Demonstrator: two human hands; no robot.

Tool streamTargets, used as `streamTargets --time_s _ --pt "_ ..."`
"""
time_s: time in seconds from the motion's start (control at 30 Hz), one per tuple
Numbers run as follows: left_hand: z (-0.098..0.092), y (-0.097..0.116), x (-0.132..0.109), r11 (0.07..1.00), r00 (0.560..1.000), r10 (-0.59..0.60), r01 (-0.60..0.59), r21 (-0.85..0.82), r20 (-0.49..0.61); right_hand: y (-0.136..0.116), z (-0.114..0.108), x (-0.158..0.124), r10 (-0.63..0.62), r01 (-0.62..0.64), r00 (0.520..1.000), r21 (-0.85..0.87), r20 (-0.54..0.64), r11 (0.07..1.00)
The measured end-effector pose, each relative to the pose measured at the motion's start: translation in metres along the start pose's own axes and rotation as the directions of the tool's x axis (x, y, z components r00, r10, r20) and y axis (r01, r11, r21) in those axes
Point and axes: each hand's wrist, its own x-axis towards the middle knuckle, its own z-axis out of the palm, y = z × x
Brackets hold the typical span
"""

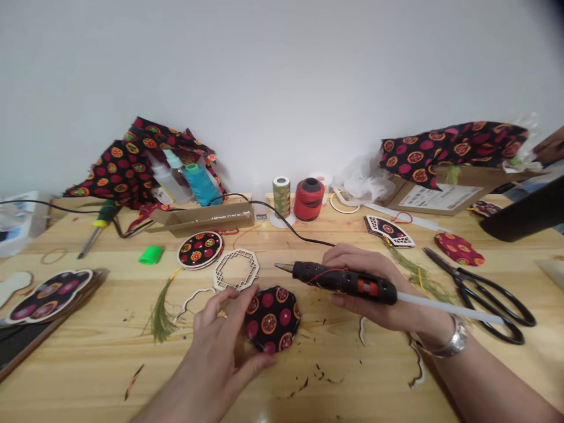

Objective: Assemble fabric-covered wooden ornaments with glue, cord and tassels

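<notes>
My right hand (374,294) is wrapped round a black hot glue gun (343,279), held level with its metal tip pointing left and a white glue stick jutting out to the right. My left hand (220,338) pinches the edge of a round piece covered in black fabric with red and orange dots (273,317), which lies on the wooden table (88,364). The gun's tip hangs a little above and behind that piece. Just beyond it lies a bare octagonal wooden lattice frame (237,269).
Black scissors (484,294) lie at the right. Thread spools (308,198) stand at the back beside the gun's cord (282,220). A finished dotted round ornament (200,249), a green tassel (161,317), a screwdriver (97,226), fabric heaps and another person's hand (550,147) surround the work.
</notes>
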Motion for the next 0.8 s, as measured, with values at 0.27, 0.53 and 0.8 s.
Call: streamTargets --time_s 0.27,0.53,0.8 --pt "0.014 0.028 0.014 0.986 0.988 -0.126 0.134 0.101 -0.084 0.004 0.002 -0.006 0.165 -0.164 0.986 -0.078 0.008 0.983" --pt "0.003 0.027 0.013 0.981 0.922 0.182 -0.196 -0.005 -0.343 0.006 0.002 -0.008 0.153 -0.145 0.987 -0.166 0.038 0.975" --pt "0.012 0.025 0.015 0.962 0.923 0.241 -0.269 -0.054 -0.3 0.005 0.007 -0.002 0.182 -0.16 0.98 -0.218 0.085 0.963"
